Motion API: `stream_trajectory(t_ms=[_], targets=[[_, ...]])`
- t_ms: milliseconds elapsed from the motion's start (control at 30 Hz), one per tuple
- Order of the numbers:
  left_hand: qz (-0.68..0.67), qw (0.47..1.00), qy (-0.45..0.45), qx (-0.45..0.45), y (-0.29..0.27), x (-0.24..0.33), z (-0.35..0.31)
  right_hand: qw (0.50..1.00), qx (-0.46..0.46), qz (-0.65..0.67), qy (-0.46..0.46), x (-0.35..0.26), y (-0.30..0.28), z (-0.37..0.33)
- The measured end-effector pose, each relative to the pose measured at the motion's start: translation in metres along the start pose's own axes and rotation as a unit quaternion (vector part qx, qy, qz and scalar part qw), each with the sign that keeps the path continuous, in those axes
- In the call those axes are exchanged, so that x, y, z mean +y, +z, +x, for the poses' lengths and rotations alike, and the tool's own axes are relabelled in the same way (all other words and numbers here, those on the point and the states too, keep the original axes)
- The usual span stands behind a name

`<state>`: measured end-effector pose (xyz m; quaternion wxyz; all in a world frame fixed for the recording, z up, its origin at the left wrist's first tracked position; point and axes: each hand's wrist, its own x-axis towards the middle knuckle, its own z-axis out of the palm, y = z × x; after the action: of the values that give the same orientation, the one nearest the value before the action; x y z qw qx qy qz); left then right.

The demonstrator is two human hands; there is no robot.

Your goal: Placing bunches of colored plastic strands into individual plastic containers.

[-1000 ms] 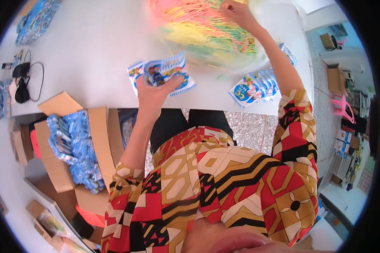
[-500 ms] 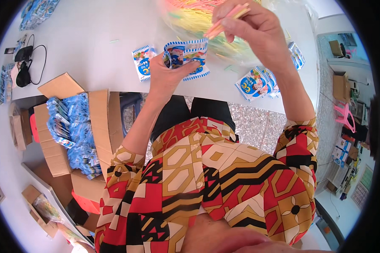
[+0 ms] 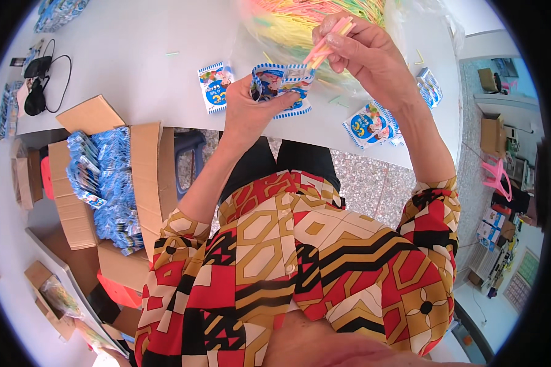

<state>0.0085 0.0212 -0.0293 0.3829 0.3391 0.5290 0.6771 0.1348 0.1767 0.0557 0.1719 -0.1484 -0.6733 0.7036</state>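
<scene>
My left hand (image 3: 246, 115) is closed on a blue-and-white printed packet (image 3: 300, 87), the thumb pressed across its front. The packet's upper end faces away from me, and a second printed panel stands beside it in the same grip; I cannot tell whether it is a separate packet. Between its thumb and fingers, my right hand (image 3: 373, 60) pinches a small bundle of pink and yellow thin sticks (image 3: 329, 43). Their lower ends are at the packet's top right corner; whether they touch or enter it is unclear. Beyond the hands lies a heap of similar coloured sticks (image 3: 324, 11) in a clear plastic bag (image 3: 255, 29).
One packet (image 3: 215, 92) lies left of my left hand; several overlapping packets (image 3: 369, 125) lie near the table edge at right. An open cardboard box (image 3: 147, 177) holding many blue packets (image 3: 113, 183) stands at left. Black corded items (image 3: 37, 92) rest on the table (image 3: 141, 73).
The stick bundle in my right hand has tilted more upright and come slightly lower, staying by the packet's right corner. My left hand has shifted a little right with the packet.
</scene>
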Motion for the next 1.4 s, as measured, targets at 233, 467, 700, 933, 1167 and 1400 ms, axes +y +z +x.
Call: stream_trajectory(t_ms=[233, 467, 700, 933, 1167, 1400], targets=[[0.024, 1.000, 0.002, 0.003, 0.004, 0.007, -0.002, 0.997, 0.001, -0.067, 0.030, 0.012, -0.004, -0.005], [0.064, 0.998, 0.010, -0.019, 0.002, 0.001, -0.004, 0.991, -0.004, -0.131, -0.016, 0.005, 0.002, -0.007], [0.009, 1.000, -0.006, -0.029, 0.003, 0.006, -0.004, 0.959, -0.024, -0.274, -0.068, -0.005, 0.014, -0.016], [0.010, 0.999, -0.019, -0.038, 0.005, 0.008, -0.005, 0.918, -0.052, -0.382, -0.095, -0.016, 0.024, -0.012], [0.022, 0.999, -0.007, -0.031, 0.002, 0.002, -0.002, 0.929, -0.046, -0.358, -0.079, -0.024, 0.021, -0.010], [0.007, 0.998, -0.014, -0.058, 0.001, 0.003, -0.003, 0.929, -0.107, -0.341, -0.096, -0.017, 0.023, -0.009]])
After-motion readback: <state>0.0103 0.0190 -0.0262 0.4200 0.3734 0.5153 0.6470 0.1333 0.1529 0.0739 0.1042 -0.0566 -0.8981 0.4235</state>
